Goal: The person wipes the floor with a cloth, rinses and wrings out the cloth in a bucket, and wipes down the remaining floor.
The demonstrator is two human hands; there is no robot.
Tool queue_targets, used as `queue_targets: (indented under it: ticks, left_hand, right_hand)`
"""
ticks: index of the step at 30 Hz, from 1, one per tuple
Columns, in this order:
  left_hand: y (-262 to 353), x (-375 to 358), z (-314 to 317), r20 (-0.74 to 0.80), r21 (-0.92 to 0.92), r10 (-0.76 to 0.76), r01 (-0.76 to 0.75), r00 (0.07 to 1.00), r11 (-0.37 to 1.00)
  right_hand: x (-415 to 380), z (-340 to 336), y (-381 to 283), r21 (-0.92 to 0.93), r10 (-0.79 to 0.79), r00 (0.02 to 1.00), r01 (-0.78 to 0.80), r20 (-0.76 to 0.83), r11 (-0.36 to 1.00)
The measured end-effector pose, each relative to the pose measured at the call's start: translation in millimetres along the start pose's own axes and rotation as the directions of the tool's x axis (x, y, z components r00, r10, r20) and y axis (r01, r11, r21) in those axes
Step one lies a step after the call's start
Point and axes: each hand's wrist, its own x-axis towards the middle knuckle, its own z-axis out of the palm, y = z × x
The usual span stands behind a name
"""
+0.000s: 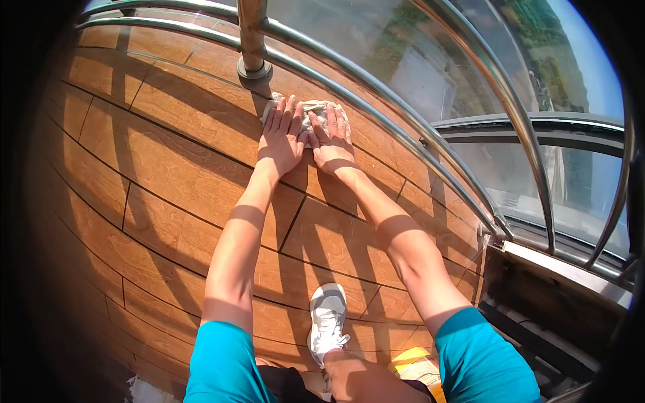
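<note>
A crumpled, pale grey-white cloth (314,107) lies on the brown wood-look tiled floor (181,195), close to the foot of a metal railing post. My left hand (280,140) presses flat on the cloth's left part, fingers stretched forward. Beside it my right hand (332,142) lies flat over the right part, its fingers also extended. The thumbs come near each other at the cloth's near edge. Both arms reach straight ahead, and much of the cloth is covered by the hands.
Curved metal rails (376,111) and a post (252,40) run just past the cloth, with glass panels (416,74) behind. An open dark box-like recess (537,302) sits at the right. A white shoe (328,316) and a yellow packet (418,368) are below.
</note>
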Motion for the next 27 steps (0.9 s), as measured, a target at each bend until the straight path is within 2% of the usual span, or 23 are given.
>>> queue_targets:
  ticks: [2, 3, 4, 6, 7, 8, 10, 11, 12, 13, 14, 15, 16, 18, 19, 20, 21, 22, 23, 24, 25, 26, 27]
  left_hand:
    - [-10, 41, 4, 0.209, 0.048, -0.030, 0.021, 0.977, 0.999]
    - [-11, 59, -9, 0.339, 0.106, -0.052, 0.017, 0.939, 0.994]
    - [-16, 71, -7, 0.333, 0.093, -0.050, 0.020, 0.942, 0.995]
    - [-20, 90, -21, 0.342, 0.071, -0.013, -0.012, 0.940, 0.997]
    - [-26, 95, -7, 0.262, 0.012, 0.004, -0.007, 0.965, 1.000]
    - [-30, 99, 4, 0.207, 0.072, 0.036, -0.052, 0.978, 0.996]
    - [-26, 95, 4, 0.178, 0.143, 0.010, -0.036, 0.984, 0.989]
    - [-26, 92, 4, 0.225, 0.093, -0.003, -0.018, 0.974, 0.995]
    - [-26, 84, 11, 0.130, 0.086, 0.009, -0.020, 0.992, 0.996]
    - [-21, 77, 4, 0.145, 0.059, -0.034, 0.026, 0.989, 0.998]
    - [-13, 65, -3, 0.173, 0.030, -0.078, 0.074, 0.982, 0.997]
    - [-11, 47, 4, 0.117, 0.028, -0.040, 0.037, 0.992, 0.999]
    - [-5, 28, -3, 0.059, 0.028, 0.015, -0.017, 0.998, 0.999]
    - [12, -15, -25, 0.133, -0.053, -0.027, 0.034, 0.991, 0.998]
    - [23, -46, -32, 0.180, -0.023, -0.038, 0.043, 0.983, 0.999]
    - [33, -79, -45, 0.218, -0.096, -0.029, 0.051, 0.976, 0.994]
    - [48, -115, -65, 0.315, -0.097, -0.054, 0.088, 0.948, 0.991]
    - [63, -158, -77, 0.357, -0.083, -0.084, 0.122, 0.930, 0.989]
    - [79, -206, -83, 0.364, -0.095, -0.129, 0.174, 0.922, 0.980]
    - [93, -247, -92, 0.370, -0.083, -0.172, 0.217, 0.913, 0.973]
    - [106, -285, -100, 0.356, -0.096, -0.225, 0.275, 0.907, 0.957]
    - [114, -316, -104, 0.335, -0.053, -0.264, 0.298, 0.905, 0.953]
    - [118, -330, -112, 0.302, -0.063, -0.291, 0.323, 0.908, 0.944]
  right_hand:
    - [26, -26, 0, 0.045, 0.116, 0.975, -0.127, 0.189, 0.991]
    - [33, -24, 4, 0.014, 0.078, 0.993, -0.080, 0.093, 0.997]
    - [44, -31, 6, 0.016, 0.078, 0.986, -0.082, 0.144, 0.997]
    - [62, -45, 10, 0.190, -0.014, 0.972, -0.032, 0.237, 0.981]
    - [69, -44, 14, 0.165, 0.006, 0.966, -0.050, 0.257, 0.985]
    - [76, -44, 16, 0.138, 0.025, 0.960, -0.066, 0.277, 0.988]
    - [83, -27, 27, 0.100, -0.038, 0.976, 0.017, 0.215, 0.995]
    - [77, -39, 20, 0.041, 0.015, 0.966, -0.026, 0.257, 0.999]
    - [70, -51, 12, 0.073, -0.003, 0.972, -0.014, 0.234, 0.997]
    - [69, -47, 17, 0.103, -0.022, 0.970, -0.004, 0.244, 0.995]
    - [62, -39, 22, 0.151, -0.081, 0.981, 0.055, 0.174, 0.987]
    - [55, -29, 27, 0.190, -0.140, 0.985, 0.119, 0.103, 0.975]
    - [33, -35, 16, 0.089, -0.057, 0.986, 0.044, 0.157, 0.995]
    - [-12, -1, 15, -0.090, -0.160, 0.987, 0.159, 0.002, 0.983]
    - [-44, 7, 13, -0.059, -0.216, 0.976, 0.214, -0.023, 0.975]
    - [-78, -1, -1, 0.087, -0.197, 0.978, 0.191, 0.065, 0.978]
    - [-117, 19, 1, -0.010, -0.329, 0.943, 0.329, -0.044, 0.944]
    - [-154, 27, -7, 0.065, -0.356, 0.934, 0.357, -0.035, 0.932]
    - [-188, 30, -21, 0.126, -0.333, 0.942, 0.325, 0.048, 0.937]
    - [-220, 41, -31, 0.154, -0.374, 0.927, 0.366, 0.030, 0.918]
    - [-249, 49, -45, 0.150, -0.363, 0.928, 0.348, 0.086, 0.925]
    - [-267, 59, -49, 0.310, -0.402, 0.916, 0.383, -0.002, 0.870]
    - [-275, 59, -58, 0.305, -0.413, 0.909, 0.381, 0.048, 0.873]
